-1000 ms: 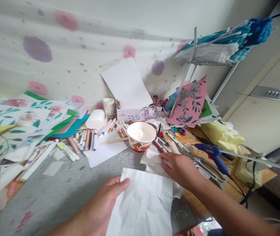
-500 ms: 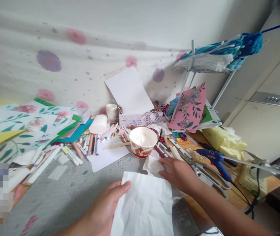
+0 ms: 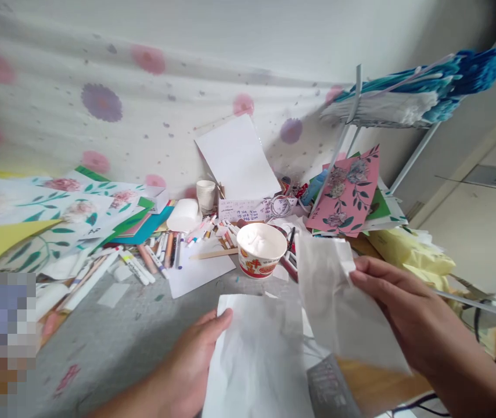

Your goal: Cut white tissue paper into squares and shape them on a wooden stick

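My left hand (image 3: 200, 348) grips the left edge of a white sheet of paper (image 3: 257, 354), thumb on top, low in front of me. To its right, my right hand (image 3: 400, 296) pinches a second, thinner sheet of white tissue paper (image 3: 344, 302) by its upper right edge and holds it raised, slightly crumpled and translucent. Just beyond both sheets stands a paper bowl (image 3: 261, 249) with red and orange print and something white inside. A wooden stick (image 3: 215, 253) lies beside the bowl on a white sheet.
Markers (image 3: 137, 267) lie scattered behind and left of the bowl. Floral paintings (image 3: 74, 209) cover the left side, and a pink painted card (image 3: 346, 194) leans at right. A wire rack (image 3: 352, 110) holds blue and white pipe cleaners. White paper cups (image 3: 205, 195) stand at the back.
My right hand has lifted the tissue paper off the table beside the bowl and brought it up to the right. My left hand keeps its sheet. The view has shifted slightly left.
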